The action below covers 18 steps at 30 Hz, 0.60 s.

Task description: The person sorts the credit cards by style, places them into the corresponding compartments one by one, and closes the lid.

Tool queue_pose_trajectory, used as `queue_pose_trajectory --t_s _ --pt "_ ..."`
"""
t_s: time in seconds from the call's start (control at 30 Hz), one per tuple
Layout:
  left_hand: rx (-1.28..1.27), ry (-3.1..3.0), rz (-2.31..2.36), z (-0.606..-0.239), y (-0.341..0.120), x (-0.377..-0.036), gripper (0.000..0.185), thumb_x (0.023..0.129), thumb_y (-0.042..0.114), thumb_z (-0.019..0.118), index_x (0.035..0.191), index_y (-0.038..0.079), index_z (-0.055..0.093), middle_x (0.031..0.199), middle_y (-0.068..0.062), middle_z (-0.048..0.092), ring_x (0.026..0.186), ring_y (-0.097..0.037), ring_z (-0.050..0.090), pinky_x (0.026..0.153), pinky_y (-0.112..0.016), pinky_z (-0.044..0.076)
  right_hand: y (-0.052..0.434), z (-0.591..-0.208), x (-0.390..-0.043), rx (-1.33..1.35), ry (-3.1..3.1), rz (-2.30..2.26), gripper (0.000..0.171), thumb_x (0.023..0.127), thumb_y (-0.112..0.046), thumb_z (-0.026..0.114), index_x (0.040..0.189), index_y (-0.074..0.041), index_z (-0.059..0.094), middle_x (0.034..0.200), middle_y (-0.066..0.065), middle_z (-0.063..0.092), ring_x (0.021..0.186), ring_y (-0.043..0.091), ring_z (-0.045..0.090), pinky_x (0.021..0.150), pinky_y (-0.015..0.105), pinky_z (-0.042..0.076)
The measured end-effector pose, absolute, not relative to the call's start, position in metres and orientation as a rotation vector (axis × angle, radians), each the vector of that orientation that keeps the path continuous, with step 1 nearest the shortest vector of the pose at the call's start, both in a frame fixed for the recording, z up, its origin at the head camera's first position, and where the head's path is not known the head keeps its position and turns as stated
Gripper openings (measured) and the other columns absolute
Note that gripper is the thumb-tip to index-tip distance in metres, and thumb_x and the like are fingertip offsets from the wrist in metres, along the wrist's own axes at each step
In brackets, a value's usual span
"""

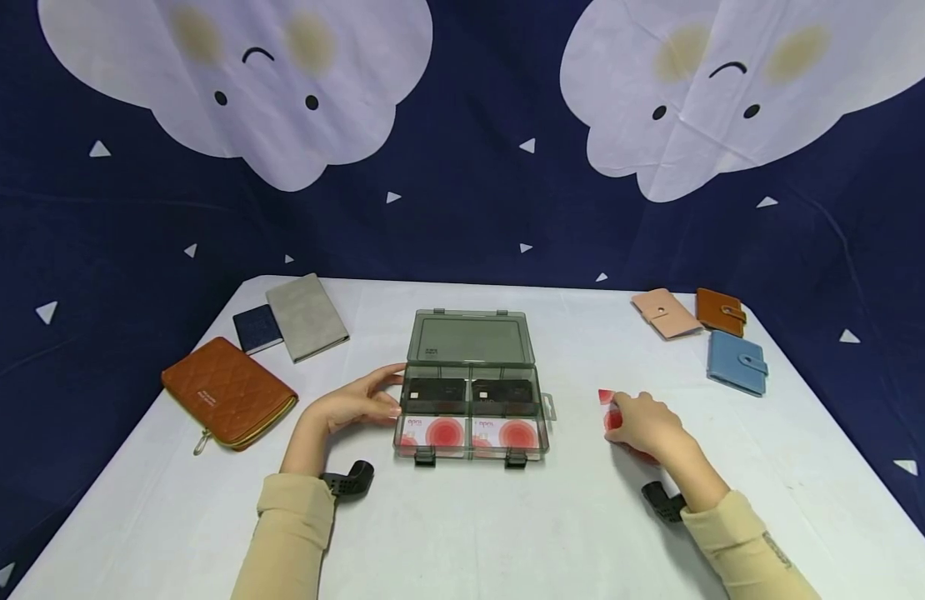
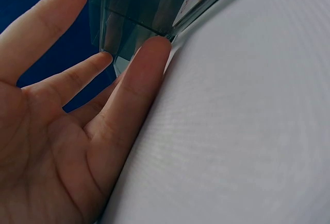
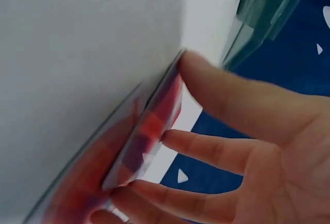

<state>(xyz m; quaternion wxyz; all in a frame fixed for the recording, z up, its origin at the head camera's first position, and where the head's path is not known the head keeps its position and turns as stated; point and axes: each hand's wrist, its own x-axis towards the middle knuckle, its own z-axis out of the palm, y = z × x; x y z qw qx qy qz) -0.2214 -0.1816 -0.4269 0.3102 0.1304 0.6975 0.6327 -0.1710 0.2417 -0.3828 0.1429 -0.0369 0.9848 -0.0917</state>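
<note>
A smoky clear plastic box (image 1: 470, 408) lies open at the middle of the white table (image 1: 462, 525), its lid (image 1: 468, 337) laid back. Black cards fill its two rear compartments and red-and-white cards (image 1: 442, 432) the two front ones. My left hand (image 1: 372, 398) rests with straight fingers against the box's left wall; the left wrist view shows the fingertips (image 2: 154, 46) touching the box corner (image 2: 139, 7). To the box's right, my right hand (image 1: 633, 421) pinches a thin stack of red cards (image 1: 607, 398) off the table, thumb (image 3: 206, 74) on one edge of the stack (image 3: 149, 131), fingers on the other.
A quilted brown pouch (image 1: 230, 392), a navy booklet (image 1: 256, 327) and a grey notebook (image 1: 307, 317) lie at the left. Pink (image 1: 665, 312), brown (image 1: 720, 310) and blue (image 1: 736, 362) snap wallets sit at the far right. A navy cloud-print cloth hangs behind.
</note>
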Motion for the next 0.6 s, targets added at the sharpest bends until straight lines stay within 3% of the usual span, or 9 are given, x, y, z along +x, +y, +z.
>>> queue_pose_trajectory --t_s 0.13,0.3,0.6 --pt "0.351 1.839 1.669 -0.428 -0.182 -0.222 0.087 0.081 0.004 0.066 0.148 0.007 0.011 0.147 -0.024 0.016 0.092 -0.011 0.058 0.084 -0.032 0.049 0.237 -0.383 -0.183 -0.192 2.842 -0.295 0.055 0.075 -0.012 0.072 0.122 0.005 0.050 0.105 0.032 0.051 0.089 0.047 0.052 0.065 0.054 0.046" --pt "0.359 1.835 1.660 -0.427 -0.182 -0.222 0.088 0.081 0.005 0.066 0.148 0.007 0.010 0.147 -0.024 0.014 0.092 -0.011 0.058 0.084 -0.031 0.049 0.239 -0.382 -0.207 -0.293 2.849 -0.342 0.063 0.066 -0.005 0.075 0.123 0.003 0.050 0.104 0.030 0.051 0.083 0.041 0.053 0.065 0.048 0.046" --pt "0.349 1.837 1.672 -0.427 -0.182 -0.221 0.086 0.081 0.001 0.064 0.148 0.007 0.011 0.146 -0.024 0.016 0.091 -0.012 0.057 0.084 -0.033 0.049 0.257 -0.391 -0.243 -0.316 2.709 -0.693 0.080 0.060 0.000 0.078 0.131 0.006 0.041 0.107 0.028 0.050 0.092 0.033 0.048 0.077 0.043 0.044"
